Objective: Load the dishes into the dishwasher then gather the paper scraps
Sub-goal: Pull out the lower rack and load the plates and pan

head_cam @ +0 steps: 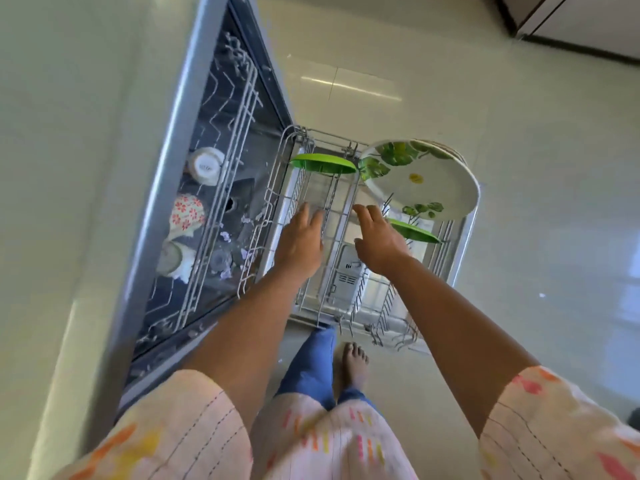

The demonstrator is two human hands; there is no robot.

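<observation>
Both hands empty, fingers loosely spread: left hand and right hand hover over pulled-out lower rack. Leaf-print plates stand at rack's far end, green plates beside. Likely rigid, smooth, breakable; grip by rim.

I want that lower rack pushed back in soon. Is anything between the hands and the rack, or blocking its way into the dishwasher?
Nothing visible separates the left hand or right hand from the lower rack. No obstacle shows toward the dishwasher, though its floor is partly hidden.
</observation>
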